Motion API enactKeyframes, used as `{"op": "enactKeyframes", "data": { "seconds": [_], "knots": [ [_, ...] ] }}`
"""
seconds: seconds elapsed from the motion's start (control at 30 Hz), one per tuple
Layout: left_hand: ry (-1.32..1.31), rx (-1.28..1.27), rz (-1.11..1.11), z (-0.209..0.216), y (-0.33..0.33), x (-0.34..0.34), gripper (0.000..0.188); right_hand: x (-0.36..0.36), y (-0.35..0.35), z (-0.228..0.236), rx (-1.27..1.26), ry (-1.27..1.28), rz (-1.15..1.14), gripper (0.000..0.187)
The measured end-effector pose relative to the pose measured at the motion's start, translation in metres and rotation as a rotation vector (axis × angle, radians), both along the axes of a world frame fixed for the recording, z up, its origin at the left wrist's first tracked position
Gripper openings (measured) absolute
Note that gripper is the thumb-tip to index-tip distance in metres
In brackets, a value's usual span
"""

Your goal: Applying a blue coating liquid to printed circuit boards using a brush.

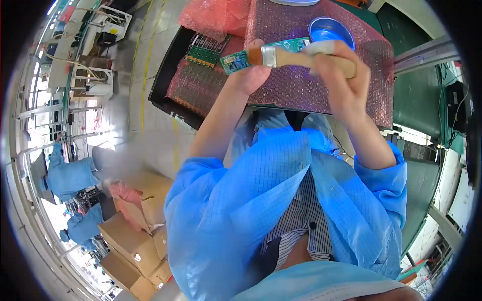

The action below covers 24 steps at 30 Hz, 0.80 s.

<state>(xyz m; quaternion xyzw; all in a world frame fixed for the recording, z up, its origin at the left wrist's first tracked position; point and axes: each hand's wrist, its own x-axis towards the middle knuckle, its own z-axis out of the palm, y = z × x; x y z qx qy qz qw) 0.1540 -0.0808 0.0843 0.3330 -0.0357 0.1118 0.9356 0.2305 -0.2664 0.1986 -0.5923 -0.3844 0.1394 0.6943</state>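
Two closed grips: left point(254, 69) on board point(234, 62), right point(343, 72) on brush point(291, 58); black tray point(162, 80) holds boards point(205, 51).

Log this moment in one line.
left hand: holds green rectangular circuit board; right hand: holds wooden-handled brush; brown bristles: over board; nearby: round metal bowl

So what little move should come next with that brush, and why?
Probably a light stroke along the green circuit board: the left hand holds it, and the right hand grips the brush, whose bristles appear over the board, though this view can't confirm contact.
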Motion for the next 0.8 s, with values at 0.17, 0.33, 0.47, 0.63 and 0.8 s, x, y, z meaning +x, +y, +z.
{"op": "enactKeyframes", "data": {
  "seconds": [0.17,0.33,0.47,0.63,0.8],
  "knots": [
    [0.030,0.017,0.017,0.004,0.003,-0.006,0.029,0.003,0.000,0.008,-0.171,0.022,-0.239,0.018],
    [0.096,0.002,0.012,0.000,0.002,-0.008,0.029,0.001,-0.005,0.016,0.179,-0.639,0.075,0.017],
    [0.085,-0.042,-0.009,-0.008,0.005,-0.006,0.022,-0.002,0.000,0.018,0.227,-0.940,0.285,0.023],
    [0.222,-0.171,-0.031,-0.020,0.010,-0.004,0.017,-0.008,0.007,0.020,0.211,-0.971,0.383,0.031],
    [0.298,-0.178,-0.037,-0.020,0.007,-0.010,0.024,-0.003,0.004,0.021,0.126,-0.978,0.385,0.034]
  ]
}}
